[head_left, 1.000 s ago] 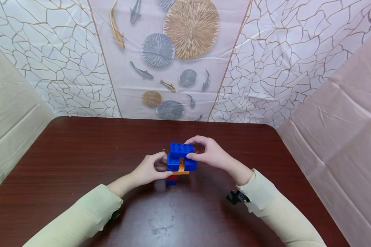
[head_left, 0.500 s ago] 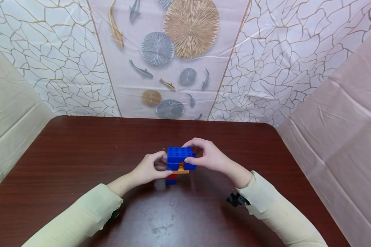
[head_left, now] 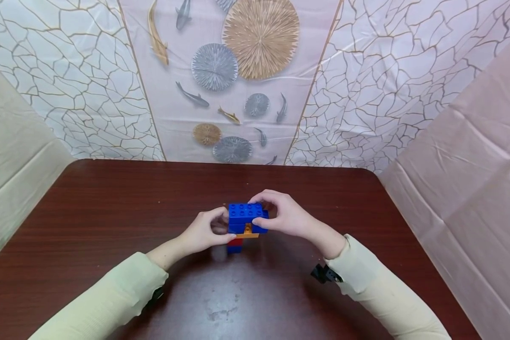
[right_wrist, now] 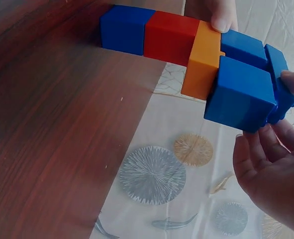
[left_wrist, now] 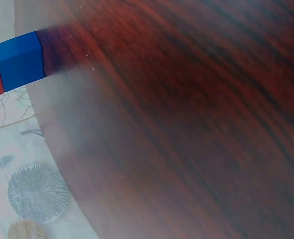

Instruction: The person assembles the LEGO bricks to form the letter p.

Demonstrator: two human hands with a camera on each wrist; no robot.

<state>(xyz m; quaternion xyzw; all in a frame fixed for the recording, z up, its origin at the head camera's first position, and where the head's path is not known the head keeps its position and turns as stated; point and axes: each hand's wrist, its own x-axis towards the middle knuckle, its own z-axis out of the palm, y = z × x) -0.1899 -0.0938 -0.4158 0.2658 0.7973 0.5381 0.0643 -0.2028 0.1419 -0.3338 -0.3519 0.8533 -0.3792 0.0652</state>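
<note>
A tower of toy building bricks stands on the table. From the bottom it has a blue brick [right_wrist: 124, 31], a red brick [right_wrist: 171, 37], an orange brick [right_wrist: 202, 64] and two blue bricks side by side with a gap. Bridging those two is a studded long blue brick [head_left: 241, 215]. My left hand [head_left: 201, 232] holds the tower's left side, thumb near the orange layer. My right hand [head_left: 286, 216] pinches the long blue brick between thumb and fingers. The left wrist view catches just the bottom blue brick [left_wrist: 21, 60] and part of the red one.
The dark wooden table [head_left: 123, 203] ends at a printed fabric backdrop [head_left: 214, 106] behind, with plain cloth panels [head_left: 467, 189] on both sides. A small black device [head_left: 326, 273] sits at the right sleeve cuff.
The long blue brick has come down from a raised, offset position onto the two blue bricks, shifting slightly left. My right hand has lowered with it; my left hand keeps its hold.
</note>
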